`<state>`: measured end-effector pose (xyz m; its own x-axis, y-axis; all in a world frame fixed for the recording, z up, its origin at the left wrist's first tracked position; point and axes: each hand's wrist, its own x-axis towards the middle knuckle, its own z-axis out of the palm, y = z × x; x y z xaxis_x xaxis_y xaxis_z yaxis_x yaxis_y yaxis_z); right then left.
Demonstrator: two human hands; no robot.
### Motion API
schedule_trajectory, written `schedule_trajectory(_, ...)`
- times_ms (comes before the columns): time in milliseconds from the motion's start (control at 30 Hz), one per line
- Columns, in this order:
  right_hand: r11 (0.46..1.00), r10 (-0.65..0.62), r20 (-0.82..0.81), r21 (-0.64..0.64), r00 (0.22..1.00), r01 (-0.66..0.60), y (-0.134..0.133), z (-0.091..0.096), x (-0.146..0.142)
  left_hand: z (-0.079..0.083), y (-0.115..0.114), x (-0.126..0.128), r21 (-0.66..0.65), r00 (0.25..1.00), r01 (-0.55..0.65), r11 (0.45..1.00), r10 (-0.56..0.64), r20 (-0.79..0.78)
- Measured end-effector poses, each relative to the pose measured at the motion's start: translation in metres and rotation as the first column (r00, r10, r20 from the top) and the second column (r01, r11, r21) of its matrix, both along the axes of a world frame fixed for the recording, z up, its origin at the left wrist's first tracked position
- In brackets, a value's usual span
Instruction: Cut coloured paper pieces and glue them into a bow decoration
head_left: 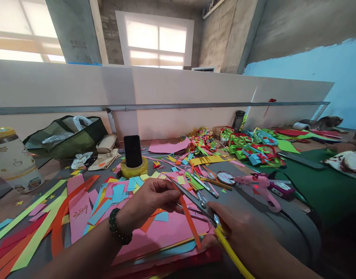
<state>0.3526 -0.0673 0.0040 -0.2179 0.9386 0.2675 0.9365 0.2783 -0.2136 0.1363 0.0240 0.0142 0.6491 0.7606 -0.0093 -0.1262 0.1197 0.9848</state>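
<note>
My left hand, with a dark green bead bracelet on its wrist, is closed in a pinch on the upper end of an orange paper strip. The strip slants down to the right, its lower end at my right thumb. My right hand is wrapped round scissors with yellow handles. Their blades point up and left, crossing close to the strip near my left fingertips. Whether the blades touch the paper I cannot tell. Beneath both hands lies a stack of pink paper, with small blue paper pieces on top.
A phone stands on a yellow tape roll. To the right lie a pink glue gun and a round dial. Long paper strips cover the left side. Bright paper pieces are heaped behind.
</note>
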Motion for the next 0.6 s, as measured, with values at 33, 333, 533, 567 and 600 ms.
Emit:
schedule_trajectory(33,0.999,-0.002,-0.048,-0.042,0.999,0.0,0.001,0.003,0.001,0.0,-0.001,0.0,0.001,1.0,0.005,1.0,-0.005,-0.006)
schedule_trajectory(333,0.976,-0.072,-0.75,-0.189,0.658,-0.108,0.013,0.023,-0.02,-0.001,0.001,0.001,0.023,0.999,-0.024,0.999,0.024,0.028)
schedule_trajectory(533,0.95,-0.086,-0.871,-0.218,0.483,-0.223,0.023,0.012,-0.044,-0.004,-0.001,0.003,0.022,0.995,-0.062,0.998,0.06,0.074)
schedule_trajectory(567,0.947,-0.069,-0.865,-0.213,0.496,-0.239,0.025,0.011,-0.045,-0.004,-0.001,0.003,0.012,0.996,-0.055,0.998,0.054,0.075)
schedule_trajectory(600,0.945,-0.054,-0.854,-0.211,0.518,-0.25,0.027,0.011,-0.045,-0.004,-0.002,0.003,0.003,0.996,-0.049,0.999,0.048,0.075)
